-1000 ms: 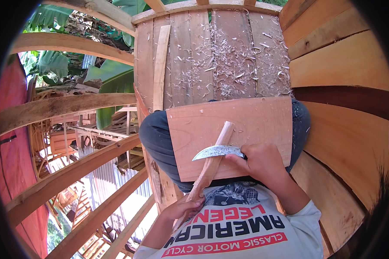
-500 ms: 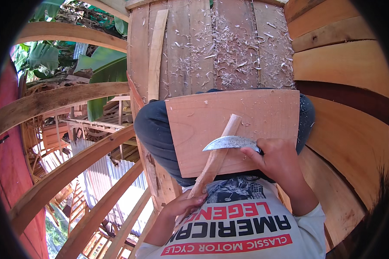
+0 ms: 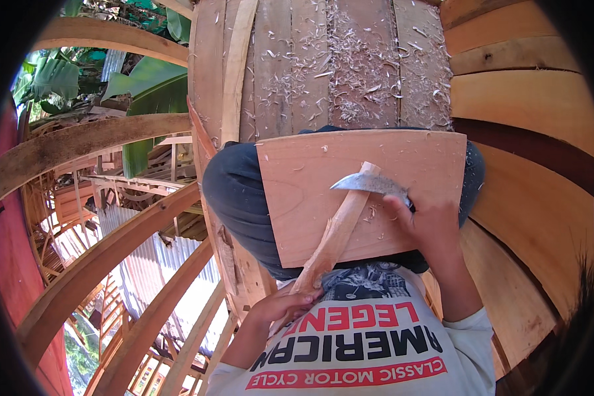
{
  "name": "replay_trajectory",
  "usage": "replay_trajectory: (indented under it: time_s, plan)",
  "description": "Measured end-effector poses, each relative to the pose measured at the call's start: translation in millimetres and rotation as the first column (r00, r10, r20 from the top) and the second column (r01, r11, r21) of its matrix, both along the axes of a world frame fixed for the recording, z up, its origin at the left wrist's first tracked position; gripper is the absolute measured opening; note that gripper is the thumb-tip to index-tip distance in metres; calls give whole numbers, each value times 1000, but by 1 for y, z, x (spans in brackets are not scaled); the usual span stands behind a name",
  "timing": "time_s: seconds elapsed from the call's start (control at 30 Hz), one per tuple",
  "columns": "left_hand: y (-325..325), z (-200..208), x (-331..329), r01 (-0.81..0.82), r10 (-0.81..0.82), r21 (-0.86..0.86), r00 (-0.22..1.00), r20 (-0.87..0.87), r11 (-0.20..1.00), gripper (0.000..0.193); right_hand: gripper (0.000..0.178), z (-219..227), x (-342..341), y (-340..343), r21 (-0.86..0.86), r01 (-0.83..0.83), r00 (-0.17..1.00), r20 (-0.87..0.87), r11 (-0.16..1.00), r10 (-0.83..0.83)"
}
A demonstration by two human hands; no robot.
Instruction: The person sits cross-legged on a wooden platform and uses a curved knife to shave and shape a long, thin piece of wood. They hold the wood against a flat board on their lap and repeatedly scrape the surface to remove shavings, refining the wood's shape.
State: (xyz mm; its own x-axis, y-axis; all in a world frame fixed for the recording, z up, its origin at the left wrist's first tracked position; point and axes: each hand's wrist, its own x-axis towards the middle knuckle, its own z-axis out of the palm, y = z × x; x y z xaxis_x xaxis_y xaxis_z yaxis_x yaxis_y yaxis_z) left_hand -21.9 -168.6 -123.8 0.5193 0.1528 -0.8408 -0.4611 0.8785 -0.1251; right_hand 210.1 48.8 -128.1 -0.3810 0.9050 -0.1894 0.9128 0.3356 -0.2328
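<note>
From the head view we see a flat board (image 3: 323,198) lying across the lap, and on it a slim stick (image 3: 340,228) that runs from the belly up toward the far edge. Our left hand (image 3: 285,305) is closed round the near end of the stick, down by the shirt, fingers curled tight on it. Our right hand (image 3: 424,221) is wrapped shut on the grip of a curved knife (image 3: 366,183), whose pale blade lies across the top end of the stick, touching it. Over the last second the blade has travelled from about the middle of the stick up to its far tip, while the left hand has kept its hold at the near end; we judge that a shaving stroke has just run out to the tip, so the stick is a little thinner there, and a long pale sliver stands off its left side. A few fresh chips lie on the board just beside the blade. Beyond the board, the plank floor (image 3: 350,59) is strewn with curled shavings. Curved wooden ribs (image 3: 92,142) sweep across the left, with green leaves (image 3: 138,86) and corrugated sheet (image 3: 138,264) seen between them, and broad planks (image 3: 528,105) close in the right. There are no packages or signs; the only lettering is a printed panel on the pale shirt (image 3: 376,343), dark and red letters over a red band, at the lower edge of the picture.
</note>
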Motion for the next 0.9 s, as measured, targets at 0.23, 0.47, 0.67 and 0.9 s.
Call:
replay_trajectory:
  time_s: [0.23,0.47,0.67,0.9]
  plan:
    - [-24,-36,-15,-42,17,100,971,239,994,56,52,37,11,28,-41,-3,1000,29,999,5]
    - [-12,-22,-7,-49,52,-77,998,42,996,56,52,11,-10,-5,-125,-175,985,-21,977,174]
    - [-21,-31,-5,-38,41,-52,996,76,998,59,52,24,22,44,-1,-13,987,160,1000,13]
    - [-2,-20,-11,62,-57,-78,997,60,995,61,47,27,-12,-10,-207,-207,978,-18,956,208]
